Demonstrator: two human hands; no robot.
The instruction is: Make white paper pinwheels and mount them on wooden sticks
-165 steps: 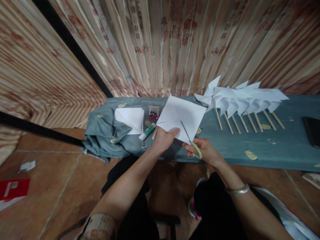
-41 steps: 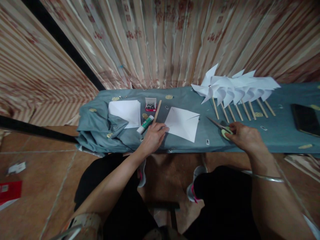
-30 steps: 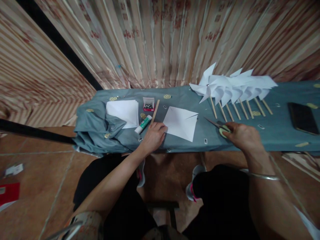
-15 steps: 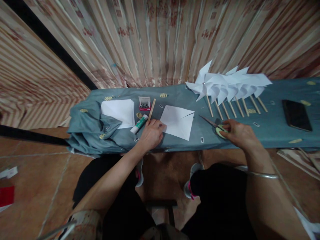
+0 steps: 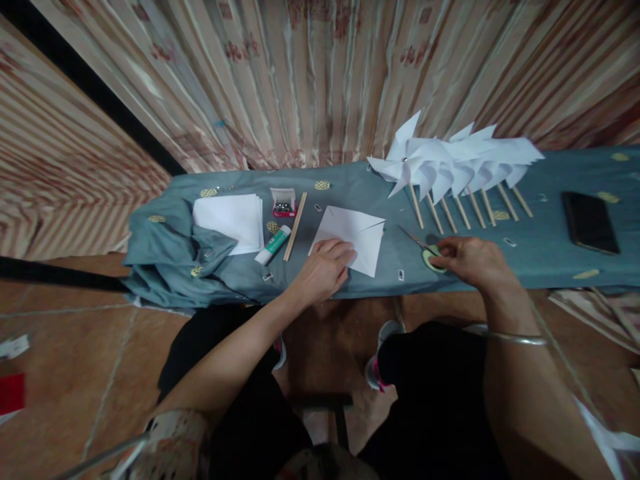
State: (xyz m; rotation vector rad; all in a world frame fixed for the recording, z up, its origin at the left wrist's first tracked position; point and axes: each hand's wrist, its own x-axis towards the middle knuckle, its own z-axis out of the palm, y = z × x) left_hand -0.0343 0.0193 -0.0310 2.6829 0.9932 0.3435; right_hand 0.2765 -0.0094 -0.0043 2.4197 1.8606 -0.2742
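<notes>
The paper (image 5: 369, 245) lies flat on the cloth (image 5: 540, 270) in front of the person, with a slit running inward from its right corner. The left hand (image 5: 324, 272) rests over its near left part, fingers loosely curved and tips on the sheet, probably to steady it against sliding; whether the thumb pinches the edge I cannot tell, as the hand covers that side. To the right of the paper and apart from it, the right hand (image 5: 467, 259) has thumb and forefinger pinched on the green handle of the scissors (image 5: 430, 256), whose blades point toward the far left; the other fingers are folded in and hard to make out. Held by the handle, the scissors keep their points away from the palm. Left of the left hand, two sticks (image 5: 295, 227) lie side by side, slanting, with the glue (image 5: 273, 245) just beside them, both seemingly kept within easy reach. Beyond the glue stands a small red box (image 5: 284, 203) with its lid up, leaving its shiny bits ready to pick out. Farther left is a stack (image 5: 231, 221) of white sheets, one corner under a fold of cloth. At the far right, pinwheels (image 5: 453, 162) overlap in a row, likely to save room, their handles toward the person; a phone (image 5: 590, 222) lies beyond, well apart from the work.
</notes>
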